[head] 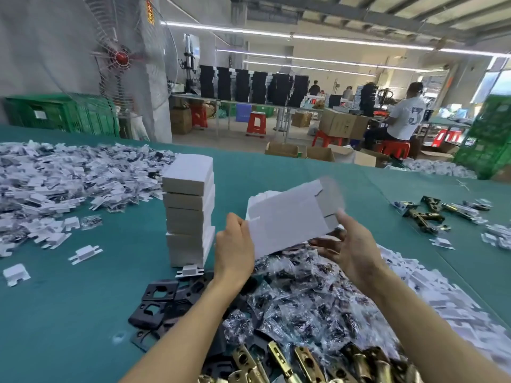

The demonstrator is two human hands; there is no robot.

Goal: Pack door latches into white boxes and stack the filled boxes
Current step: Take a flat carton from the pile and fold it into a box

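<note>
white box [287,217], still flat and blurred, is held above the green desk [69,313], between both hands. left hand [235,250] has its fingers [232,225] clamped on the box's near left edge; right hand [351,244] supports its right end, thumb on top and fingers spread below. a stack of filled boxes [189,211] stands just to the left. brass door latches [304,363] lie at the near edge, beside bagged screws [298,297] and black plates [160,299]
</note>
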